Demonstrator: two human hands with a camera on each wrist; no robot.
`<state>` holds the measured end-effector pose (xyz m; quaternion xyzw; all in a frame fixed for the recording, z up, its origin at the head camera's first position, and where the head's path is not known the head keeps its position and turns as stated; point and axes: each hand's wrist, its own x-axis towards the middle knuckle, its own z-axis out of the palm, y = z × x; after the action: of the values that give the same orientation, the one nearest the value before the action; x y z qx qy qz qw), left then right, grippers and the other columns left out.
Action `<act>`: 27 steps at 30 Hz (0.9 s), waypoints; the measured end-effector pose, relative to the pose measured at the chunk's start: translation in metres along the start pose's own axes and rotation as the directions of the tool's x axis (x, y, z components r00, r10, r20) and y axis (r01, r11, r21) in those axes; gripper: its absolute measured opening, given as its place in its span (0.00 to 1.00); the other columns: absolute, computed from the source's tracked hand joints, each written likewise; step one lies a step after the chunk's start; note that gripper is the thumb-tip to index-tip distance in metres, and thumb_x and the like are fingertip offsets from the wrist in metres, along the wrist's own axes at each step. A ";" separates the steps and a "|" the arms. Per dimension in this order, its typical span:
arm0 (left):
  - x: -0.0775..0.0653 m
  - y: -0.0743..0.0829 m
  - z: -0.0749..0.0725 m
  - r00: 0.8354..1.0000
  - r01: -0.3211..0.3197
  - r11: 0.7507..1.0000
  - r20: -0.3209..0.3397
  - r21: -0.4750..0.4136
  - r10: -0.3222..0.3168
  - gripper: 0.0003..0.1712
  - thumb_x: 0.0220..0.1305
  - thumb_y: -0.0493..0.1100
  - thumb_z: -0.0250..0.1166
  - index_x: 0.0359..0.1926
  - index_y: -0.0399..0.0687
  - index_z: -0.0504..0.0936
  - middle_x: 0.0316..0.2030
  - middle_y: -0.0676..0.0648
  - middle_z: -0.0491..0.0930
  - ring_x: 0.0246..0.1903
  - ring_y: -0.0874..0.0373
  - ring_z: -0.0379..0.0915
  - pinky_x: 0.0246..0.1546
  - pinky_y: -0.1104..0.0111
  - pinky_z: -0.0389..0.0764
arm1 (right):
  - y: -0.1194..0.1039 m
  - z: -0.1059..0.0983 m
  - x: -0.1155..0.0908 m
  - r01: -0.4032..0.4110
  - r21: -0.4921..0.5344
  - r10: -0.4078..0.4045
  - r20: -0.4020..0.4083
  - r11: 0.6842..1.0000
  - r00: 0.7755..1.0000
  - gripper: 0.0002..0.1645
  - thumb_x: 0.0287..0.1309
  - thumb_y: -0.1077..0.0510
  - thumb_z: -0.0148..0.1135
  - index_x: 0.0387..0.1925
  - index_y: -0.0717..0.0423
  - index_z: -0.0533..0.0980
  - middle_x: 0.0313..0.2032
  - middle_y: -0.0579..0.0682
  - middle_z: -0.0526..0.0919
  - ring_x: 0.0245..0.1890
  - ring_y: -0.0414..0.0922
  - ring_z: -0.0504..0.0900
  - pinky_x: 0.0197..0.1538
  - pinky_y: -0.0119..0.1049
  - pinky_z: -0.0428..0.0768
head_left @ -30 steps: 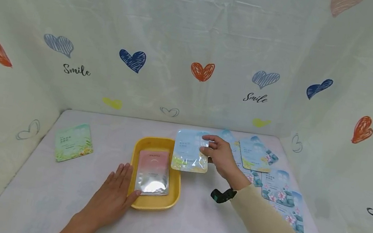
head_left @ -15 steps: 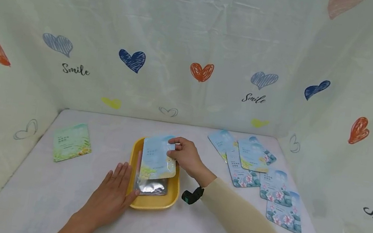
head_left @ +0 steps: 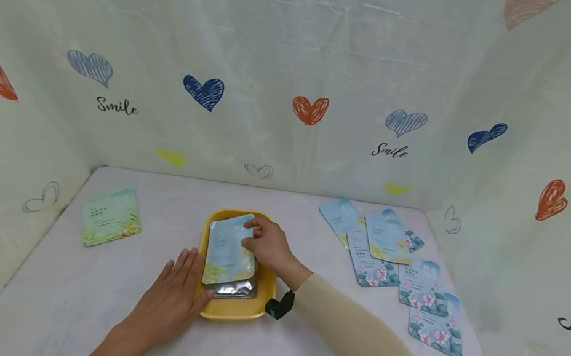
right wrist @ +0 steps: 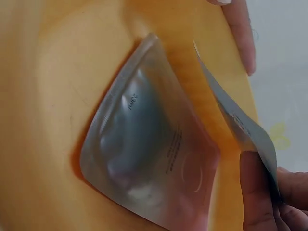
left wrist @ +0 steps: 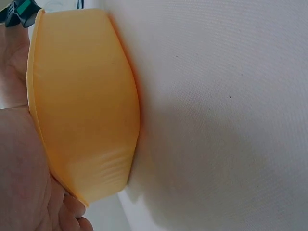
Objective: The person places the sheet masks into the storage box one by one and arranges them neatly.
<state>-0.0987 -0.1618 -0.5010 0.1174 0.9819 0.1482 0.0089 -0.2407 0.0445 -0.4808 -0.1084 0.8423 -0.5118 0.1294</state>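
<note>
My right hand (head_left: 274, 250) pinches a light blue sheet mask packet (head_left: 227, 253) by its right edge. In the head view this packet overlaps a pink and silver packet (head_left: 239, 290) lying in a yellow tray (head_left: 236, 314). From the right wrist, the pinched packet (right wrist: 245, 127) is seen edge-on, raised at a slant above the pink and silver packet (right wrist: 144, 139), which is marked 23ml. My left hand (head_left: 173, 300) rests along the tray's left rim with its fingers straight. The left wrist view has the tray's outer wall (left wrist: 84, 106) beside that palm.
A green packet (head_left: 112, 218) lies flat at the table's left. Several blue packets (head_left: 425, 287) lie overlapping at the right. White cloth (head_left: 49, 290) covers the table, and a heart-printed curtain (head_left: 264, 31) stands behind and at both sides.
My right hand has carried the blue packet leftward from right of the tray to over the pink and silver packet, then lower. My left hand has stayed at the tray's left rim.
</note>
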 end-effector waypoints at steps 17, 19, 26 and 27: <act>-0.001 -0.001 0.002 1.000 0.003 1.000 0.016 -0.011 -0.003 0.49 0.81 0.62 0.53 0.81 0.28 0.50 0.82 0.30 0.51 0.82 0.34 0.43 0.79 0.38 0.55 | -0.005 0.004 -0.008 0.047 -0.221 -0.048 -0.003 0.974 0.999 0.20 0.64 0.60 0.74 0.57 0.54 0.83 0.45 0.54 0.89 0.41 0.46 0.86 0.44 0.38 0.86; -0.001 -0.001 0.002 1.000 0.006 1.000 0.020 -0.014 -0.006 0.49 0.81 0.62 0.52 0.82 0.28 0.49 0.82 0.30 0.50 0.82 0.34 0.43 0.79 0.38 0.54 | -0.005 0.004 -0.008 0.054 -0.258 -0.056 -0.002 0.965 0.998 0.23 0.64 0.60 0.74 0.60 0.54 0.82 0.49 0.55 0.90 0.47 0.48 0.88 0.49 0.40 0.88; -0.002 0.001 0.000 1.000 0.001 1.000 0.010 -0.021 -0.001 0.49 0.81 0.61 0.53 0.81 0.28 0.50 0.81 0.29 0.52 0.82 0.34 0.45 0.78 0.37 0.56 | -0.007 0.000 -0.009 0.048 -0.317 -0.054 -0.011 0.947 0.998 0.29 0.65 0.60 0.73 0.66 0.56 0.78 0.51 0.57 0.88 0.47 0.48 0.88 0.48 0.40 0.89; -0.002 0.001 0.000 1.000 0.001 1.000 0.009 -0.021 0.000 0.49 0.81 0.61 0.53 0.81 0.28 0.50 0.81 0.29 0.52 0.82 0.34 0.45 0.78 0.37 0.56 | -0.007 0.000 -0.010 0.040 -0.317 -0.047 -0.014 0.948 0.999 0.30 0.65 0.60 0.73 0.67 0.56 0.77 0.52 0.58 0.88 0.47 0.48 0.88 0.48 0.40 0.89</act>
<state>-0.0969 -0.1609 -0.5010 0.1177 0.9803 0.1579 0.0145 -0.2314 0.0442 -0.4735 -0.1409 0.9122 -0.3741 0.0899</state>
